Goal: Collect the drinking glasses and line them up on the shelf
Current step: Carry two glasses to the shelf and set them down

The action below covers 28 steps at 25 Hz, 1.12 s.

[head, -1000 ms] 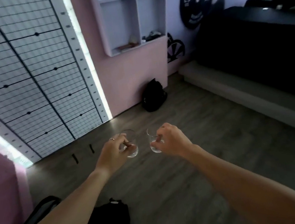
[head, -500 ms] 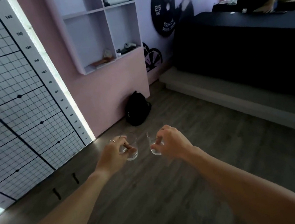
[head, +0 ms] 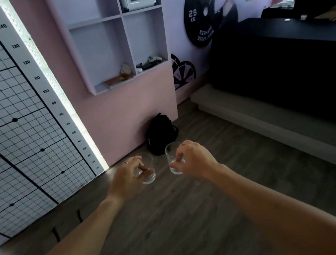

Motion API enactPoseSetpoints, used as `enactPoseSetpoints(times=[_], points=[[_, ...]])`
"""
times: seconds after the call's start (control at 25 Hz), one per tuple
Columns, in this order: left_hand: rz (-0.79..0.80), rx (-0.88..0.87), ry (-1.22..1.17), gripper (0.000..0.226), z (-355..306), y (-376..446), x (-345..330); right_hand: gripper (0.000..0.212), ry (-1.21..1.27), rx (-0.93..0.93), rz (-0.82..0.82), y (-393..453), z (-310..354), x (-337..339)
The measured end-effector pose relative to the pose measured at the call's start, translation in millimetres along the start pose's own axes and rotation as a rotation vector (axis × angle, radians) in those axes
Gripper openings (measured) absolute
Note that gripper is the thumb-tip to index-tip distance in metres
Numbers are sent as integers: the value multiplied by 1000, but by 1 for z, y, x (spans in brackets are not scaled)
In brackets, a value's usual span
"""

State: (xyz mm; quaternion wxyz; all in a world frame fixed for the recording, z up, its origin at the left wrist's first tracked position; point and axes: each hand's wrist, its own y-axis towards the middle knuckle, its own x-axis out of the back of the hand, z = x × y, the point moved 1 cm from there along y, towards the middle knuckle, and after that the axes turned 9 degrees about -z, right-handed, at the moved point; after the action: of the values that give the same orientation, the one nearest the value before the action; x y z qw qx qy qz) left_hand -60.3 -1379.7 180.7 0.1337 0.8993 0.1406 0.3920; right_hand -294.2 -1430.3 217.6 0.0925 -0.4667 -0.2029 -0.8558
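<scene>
My left hand [head: 126, 177] grips a short clear drinking glass [head: 148, 170], with a finger reaching inside it. A second clear glass [head: 173, 160] is held upright by my right hand [head: 194, 159]. Both glasses hang side by side above the wood floor, a small gap between them. Ahead on the pink wall is the lilac cubby shelf [head: 115, 16], well above and beyond my hands. Its lower compartments hold small items, and a white box sits in an upper one.
A black backpack [head: 160, 135] leans at the foot of the pink wall, just beyond the glasses. A gridded height chart [head: 11, 113] covers the left wall. To the right stand a grey step [head: 271, 114] and a dark covered table [head: 295, 57], with a person partly seen behind it.
The view has tilted up and swung left, bringing the shelf closer and more central. The black bag near my feet has left the frame. Both hands keep their glasses.
</scene>
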Motion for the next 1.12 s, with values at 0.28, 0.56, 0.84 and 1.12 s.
enactPoseSetpoints(times=[0.28, 0.56, 0.84, 1.12], points=[[7, -6, 23, 20, 4, 70, -42, 26, 18, 5, 15, 61, -47, 8], [9, 4, -3, 17, 29, 147, -72, 27, 3, 17, 12, 138, -79, -4], [-2, 16, -30, 20, 75, 253, -82, 28, -13, 32, 13, 254, -94, -33], [-24, 18, -45, 24, 113, 363, -85, 29, 2, 33, -8, 367, -100, -57]])
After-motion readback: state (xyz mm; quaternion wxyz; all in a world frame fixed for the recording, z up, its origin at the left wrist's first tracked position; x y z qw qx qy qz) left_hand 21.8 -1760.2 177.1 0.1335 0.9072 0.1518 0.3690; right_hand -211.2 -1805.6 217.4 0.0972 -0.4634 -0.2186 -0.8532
